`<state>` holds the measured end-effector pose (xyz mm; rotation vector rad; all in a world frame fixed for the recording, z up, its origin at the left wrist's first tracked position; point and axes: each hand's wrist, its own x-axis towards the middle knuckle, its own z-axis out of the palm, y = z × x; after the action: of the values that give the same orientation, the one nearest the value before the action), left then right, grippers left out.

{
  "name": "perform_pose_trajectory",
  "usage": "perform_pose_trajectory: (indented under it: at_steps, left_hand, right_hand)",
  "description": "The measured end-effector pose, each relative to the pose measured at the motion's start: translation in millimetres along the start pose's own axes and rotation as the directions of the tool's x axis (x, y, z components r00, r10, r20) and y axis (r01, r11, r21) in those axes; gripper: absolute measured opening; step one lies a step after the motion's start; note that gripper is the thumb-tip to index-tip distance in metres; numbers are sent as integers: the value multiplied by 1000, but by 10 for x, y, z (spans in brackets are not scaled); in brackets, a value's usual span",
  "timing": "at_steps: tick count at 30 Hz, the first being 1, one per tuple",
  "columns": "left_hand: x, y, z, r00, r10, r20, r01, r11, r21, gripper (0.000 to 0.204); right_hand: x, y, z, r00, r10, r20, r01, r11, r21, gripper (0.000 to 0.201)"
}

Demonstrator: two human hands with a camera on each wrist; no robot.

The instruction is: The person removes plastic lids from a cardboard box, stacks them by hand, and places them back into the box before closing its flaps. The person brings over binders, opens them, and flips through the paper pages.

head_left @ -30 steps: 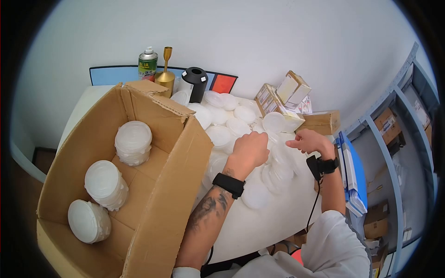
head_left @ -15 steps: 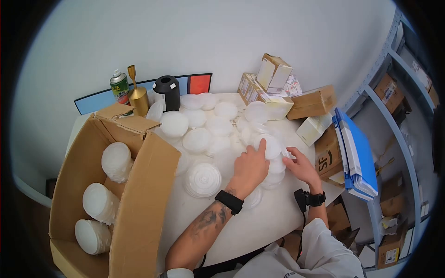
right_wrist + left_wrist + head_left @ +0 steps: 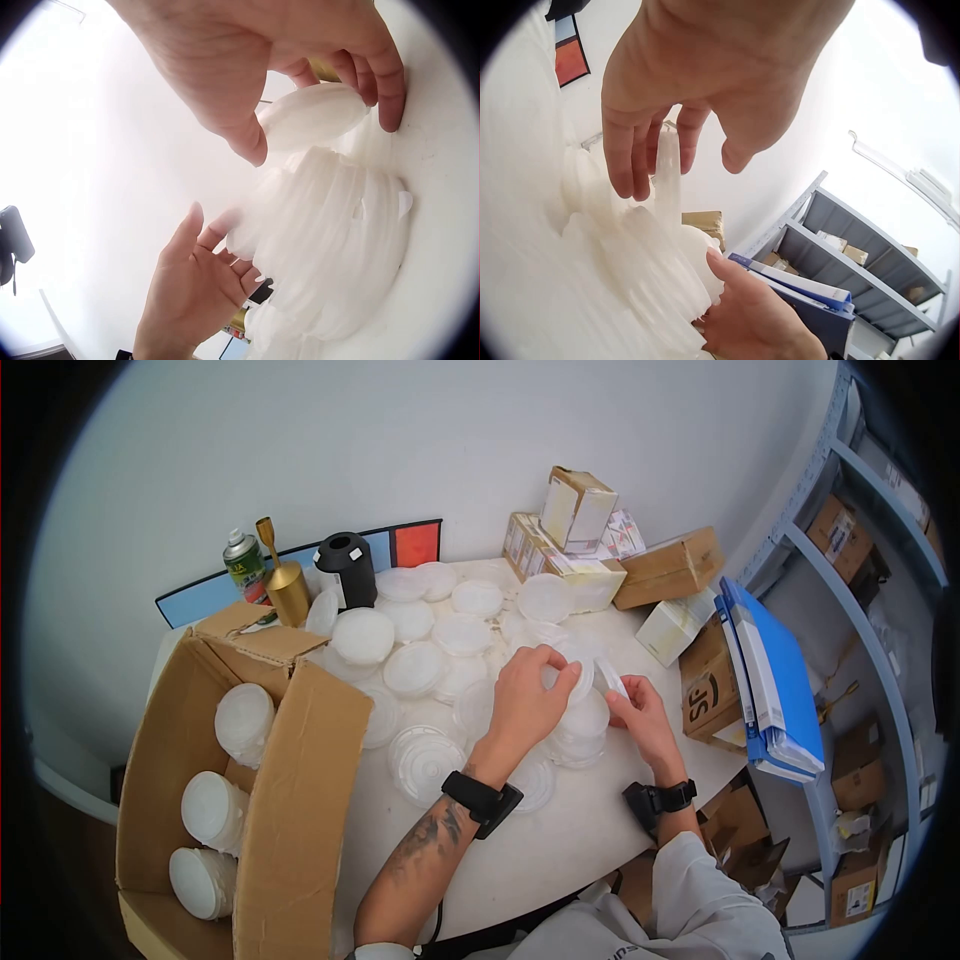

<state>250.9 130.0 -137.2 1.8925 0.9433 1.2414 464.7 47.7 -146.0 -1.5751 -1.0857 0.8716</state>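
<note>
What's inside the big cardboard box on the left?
Three stacks of white plastic lids lie inside the cardboard box. The near wall hides the rest of the floor, so anything else there cannot be seen.

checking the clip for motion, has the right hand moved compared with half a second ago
Yes. The right hand now pinches a lid tilted up off the stack of lids; earlier it lay against the stack.
</note>
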Motion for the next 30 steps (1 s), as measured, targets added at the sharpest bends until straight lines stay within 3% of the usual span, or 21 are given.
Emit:
perform_pose_trajectory:
  at_steps: [1, 2, 5, 7, 8, 10, 11, 12, 13, 14, 16, 18, 19, 21, 24, 26, 28, 30]
  left_hand:
    - [21, -105, 42, 990, 93, -103, -90, 995, 33, 44]
    - [13, -106, 20, 991, 90, -99, -88, 996, 31, 44]
    - [25, -24, -61, 998, -11, -58, 6, 997, -81, 36]
    - [13, 153, -110, 972, -216, 94, 235, 881, -411, 36]
    - [-1, 223, -115, 972, -216, 97, 237, 879, -413, 36]
    - [-61, 310, -102, 960, -211, 184, 253, 936, -244, 41]
    - [-95, 231, -34, 959, -213, 185, 255, 936, -244, 41]
    - [-143, 107, 55, 995, -61, 85, 60, 998, 15, 43]
    - [-191, -3, 137, 993, 117, 29, -120, 950, 289, 46]
    - [-215, 6, 150, 993, 116, 29, -119, 950, 289, 46]
    - [-248, 28, 162, 998, 11, 56, -23, 975, 222, 44]
    - [-218, -28, 192, 996, -32, 87, 19, 988, 150, 40]
    - [-208, -48, 217, 990, -73, 124, 63, 995, 77, 38]
    - [-152, -43, 174, 981, -112, 156, 112, 994, 13, 37]
    - [-113, -144, 159, 973, -155, 170, 172, 981, -89, 40]
    - [-96, -173, 132, 973, -167, 159, 189, 972, -137, 43]
    - [-35, -116, 95, 921, -297, 252, 360, 896, -261, 46]
    - [3, -45, 51, 907, -309, 284, 400, 844, -357, 46]
  right_hand:
    - [3, 9, -6, 1000, 2, 0, -2, 1000, 0, 40]
    - [-14, 40, -18, 999, -2, -50, 3, 1000, 16, 41]
    - [-42, 18, -54, 991, -21, -135, 26, 999, 35, 44]
    - [-77, -24, -86, 984, -34, -175, 41, 999, 34, 44]
    - [-93, -44, -100, 987, -31, -159, 37, 999, 35, 43]
    - [-152, -46, -99, 989, -25, -146, 31, 999, 36, 42]
    - [-167, -52, -91, 989, -32, -146, 39, 998, 42, 41]
    - [-178, -49, -88, 989, -39, -145, 47, 998, 48, 41]
    - [-183, -13, -100, 989, -38, -145, 45, 998, 47, 41]
    - [-193, 19, -103, 979, -115, -167, 117, 993, 5, 47]
    - [-278, 25, -78, 964, -189, -188, 185, 982, -39, 52]
    - [-491, -227, 88, 915, -364, -175, 337, 927, -163, 61]
    - [-520, -292, 108, 917, -358, -177, 332, 929, -163, 61]
    - [-523, -391, 123, 899, -427, 98, 394, 691, -606, 70]
    - [-505, -393, 198, 929, -323, 182, 369, 746, -555, 77]
    - [-485, -365, 227, 919, -345, 192, 390, 722, -571, 79]
    - [-471, -339, 204, 912, -365, 187, 401, 698, -593, 80]
    - [-442, -334, 181, 967, -218, 134, 255, 786, -562, 79]
